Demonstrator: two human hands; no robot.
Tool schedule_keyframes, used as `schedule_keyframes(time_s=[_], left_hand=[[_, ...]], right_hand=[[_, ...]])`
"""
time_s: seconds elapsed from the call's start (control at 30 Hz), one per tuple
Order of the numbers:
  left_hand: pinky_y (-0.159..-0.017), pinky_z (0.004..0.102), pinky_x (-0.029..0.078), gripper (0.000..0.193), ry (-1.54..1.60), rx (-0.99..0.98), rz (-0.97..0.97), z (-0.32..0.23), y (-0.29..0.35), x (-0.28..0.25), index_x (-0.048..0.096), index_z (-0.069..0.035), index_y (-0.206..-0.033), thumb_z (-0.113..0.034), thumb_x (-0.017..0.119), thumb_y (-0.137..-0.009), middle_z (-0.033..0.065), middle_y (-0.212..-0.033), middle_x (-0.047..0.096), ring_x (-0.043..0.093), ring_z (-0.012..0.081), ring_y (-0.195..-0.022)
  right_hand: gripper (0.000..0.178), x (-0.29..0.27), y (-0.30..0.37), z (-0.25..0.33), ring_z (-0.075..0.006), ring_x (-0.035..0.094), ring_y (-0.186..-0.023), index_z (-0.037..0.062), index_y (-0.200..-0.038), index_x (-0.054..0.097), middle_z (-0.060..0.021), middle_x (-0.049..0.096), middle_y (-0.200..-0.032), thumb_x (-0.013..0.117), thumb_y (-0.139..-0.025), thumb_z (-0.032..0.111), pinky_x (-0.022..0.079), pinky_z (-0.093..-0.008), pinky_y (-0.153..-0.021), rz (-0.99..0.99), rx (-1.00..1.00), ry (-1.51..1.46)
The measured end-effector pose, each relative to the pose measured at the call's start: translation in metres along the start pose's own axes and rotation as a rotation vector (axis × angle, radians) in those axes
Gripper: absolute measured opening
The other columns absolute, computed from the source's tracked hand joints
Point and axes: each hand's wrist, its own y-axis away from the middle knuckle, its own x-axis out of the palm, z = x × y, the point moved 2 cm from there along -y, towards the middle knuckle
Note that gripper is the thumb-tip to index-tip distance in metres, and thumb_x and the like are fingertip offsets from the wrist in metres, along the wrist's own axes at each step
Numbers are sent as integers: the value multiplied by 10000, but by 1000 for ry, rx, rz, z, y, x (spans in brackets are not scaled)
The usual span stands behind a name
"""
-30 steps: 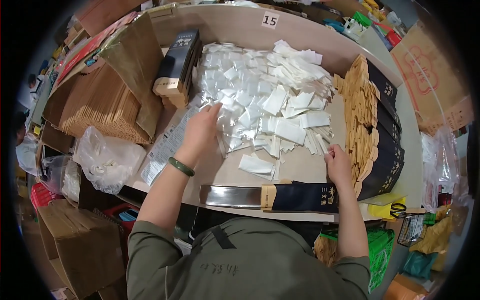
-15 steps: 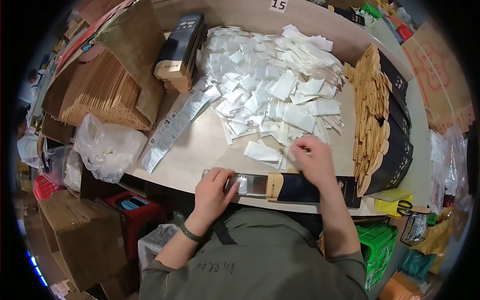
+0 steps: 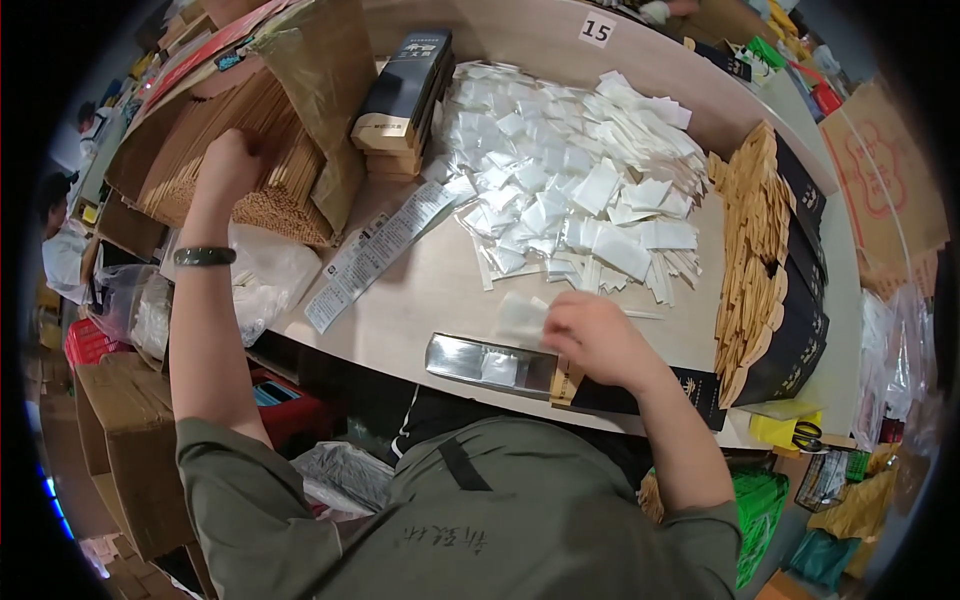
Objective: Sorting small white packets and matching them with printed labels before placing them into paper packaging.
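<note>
My left hand (image 3: 232,165) reaches over a carton of upright brown cardboard sheets (image 3: 240,140). Its fingers curl down against the sheets; whether one is between them is hidden. My right hand (image 3: 597,335) is closed at the fingertips on the edge of a small white packet (image 3: 522,317), blurred by motion. Just below the packet lies a shiny silver pouch (image 3: 470,361) with a pale square on it. The pouch's right end meets a flat black-and-tan box sleeve (image 3: 615,397), partly covered by my right wrist.
Loose white and clear packets (image 3: 560,180) spread over the table's middle. A printed strip (image 3: 385,250) lies to their left. Stacked black boxes (image 3: 403,90) stand at the back left, and a row of black-and-tan sleeves (image 3: 775,280) on the right. Scissors (image 3: 806,434) hang near the right edge.
My left hand has left the silver pouch and moved up left to the cardboard sheets. My right hand has shifted slightly left and down, the white packet at its fingertips.
</note>
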Motion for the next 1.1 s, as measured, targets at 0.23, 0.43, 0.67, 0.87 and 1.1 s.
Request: schedule_keyframes(time_s=[0.23, 0.43, 0.67, 0.87, 1.1], left_hand=[[-726, 414, 504, 223, 3, 230, -213, 3, -16, 15, 686, 8, -935, -194, 599, -902, 237, -840, 678, 667, 392, -856], [-751, 429, 499, 238, -73, 50, -402, 14, 20, -10, 637, -17, -1082, -127, 534, -897, 216, -976, 671, 639, 384, -906], [-751, 223, 391, 227, 1125, -366, -341, -18, 205, 96, 655, -20, -1015, -220, 548, -1014, -30, -841, 559, 488, 85, -799], [-703, 197, 432, 173, 1314, -43, 651, -94, 250, 126, 664, 25, -1011, -130, 605, -963, -30, -792, 596, 524, 44, -755], [-657, 198, 464, 42, 1171, -61, 775, -88, 227, 128, 654, -1, -867, -26, 675, -894, -6, -808, 641, 578, 43, -734]], right_hand=[[129, 25, 19, 26, -327, 588, -921, 41, -761, 630, -109, 616, -912, 700, -806, 140, 483, -426, -807, 163, -138, 61], [91, 28, 13, 19, -321, 587, -854, 40, -796, 611, -114, 600, -840, 670, -800, 109, 481, -427, -780, 101, 133, -299], [257, 50, 31, 25, -279, 562, -868, 48, -989, 601, -90, 585, -875, 709, -760, 92, 431, -396, -767, 23, -49, 247], [473, 45, 48, 20, -323, 555, -965, 36, -1156, 600, -141, 592, -1024, 766, -720, 111, 438, -420, -854, -188, 35, -21], [394, 29, 81, 4, -363, 525, -1124, 47, -954, 568, -164, 582, -1190, 821, -673, 158, 424, -440, -960, -193, 13, -32]])
